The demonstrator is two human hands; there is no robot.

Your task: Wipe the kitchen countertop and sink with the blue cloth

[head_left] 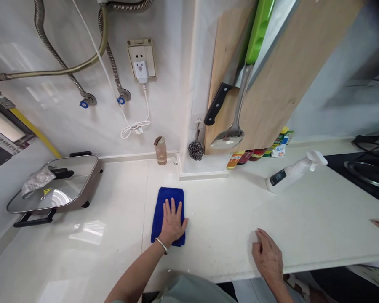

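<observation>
A folded blue cloth lies on the white countertop. My left hand, with a bracelet at the wrist, rests flat on the cloth with its fingers spread. To the right, my right hand is at the front part of the counter, its fingers curled together. Whether anything is inside its fingers is hidden. A white spray bottle with a dark label stands beyond my right hand.
An electric pan with a glass lid sits at the left. A small bottle stands by the wall. Above the counter hang a steel scourer, a green-handled spatula and a knife. A dark cooktop is at the right.
</observation>
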